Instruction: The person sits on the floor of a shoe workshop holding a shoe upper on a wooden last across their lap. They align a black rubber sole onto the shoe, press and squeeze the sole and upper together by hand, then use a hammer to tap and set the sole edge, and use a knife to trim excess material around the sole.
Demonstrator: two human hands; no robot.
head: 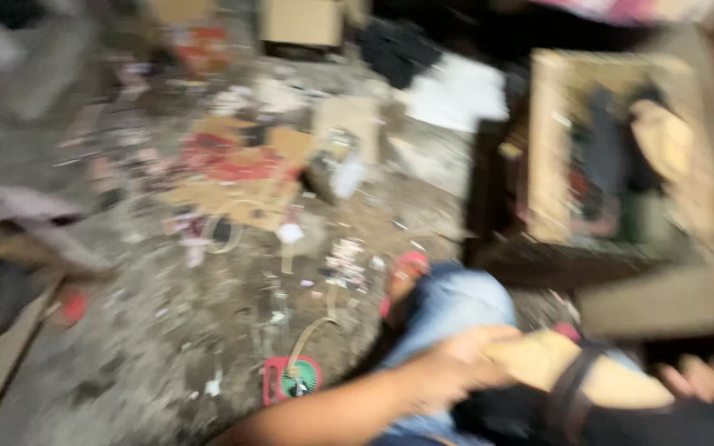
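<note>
Left hand (456, 363) is closed around the toe end of a tan sandal (572, 376), steadying it over the knee; right hand (708, 381) supports the far end, grip indistinct through blur. Littered floor (167, 330) lies below.

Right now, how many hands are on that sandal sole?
2: the left hand grips the near end of the tan sandal sole; the right hand shows only fingers at its far end. The picture is blurred, so contact is uncertain.
</note>
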